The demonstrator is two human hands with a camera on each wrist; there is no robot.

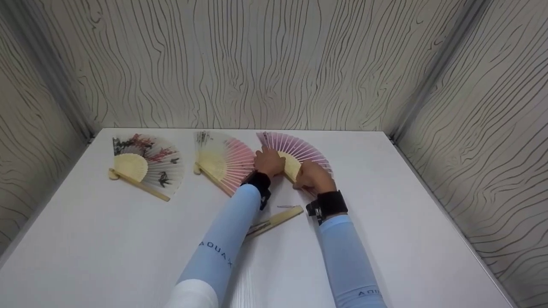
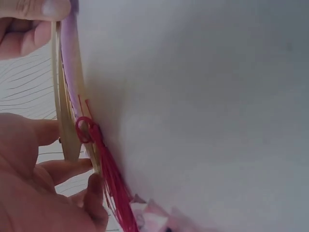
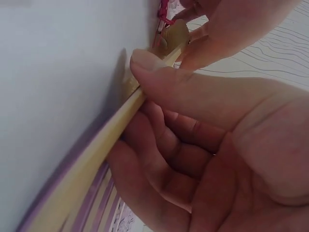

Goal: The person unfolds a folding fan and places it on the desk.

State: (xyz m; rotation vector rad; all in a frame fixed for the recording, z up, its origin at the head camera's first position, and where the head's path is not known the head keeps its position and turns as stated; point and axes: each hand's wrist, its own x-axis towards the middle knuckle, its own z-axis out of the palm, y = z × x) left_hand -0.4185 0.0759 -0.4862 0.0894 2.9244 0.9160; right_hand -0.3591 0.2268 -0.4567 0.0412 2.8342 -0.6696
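Observation:
A purple folding fan (image 1: 302, 147) lies spread near the back edge of the white table, between both hands. My left hand (image 1: 269, 161) holds its pivot end; in the left wrist view these fingers (image 2: 43, 169) are around the pale wooden end, beside a red tassel (image 2: 113, 181). The right hand (image 1: 316, 176) pinches the outer wooden stick (image 3: 108, 133) between its thumb (image 3: 164, 79) and curled fingers. Part of the fan's front side is hidden behind the right hand.
Left of the hands lies an open pink and white fan (image 1: 239, 156), close to the left wrist. Farther left is an open white fan with red blossoms (image 1: 160, 147). A folded fan (image 1: 282, 217) lies below the hands, partly under the left forearm. A patterned wall (image 1: 239, 64) stands behind the table.

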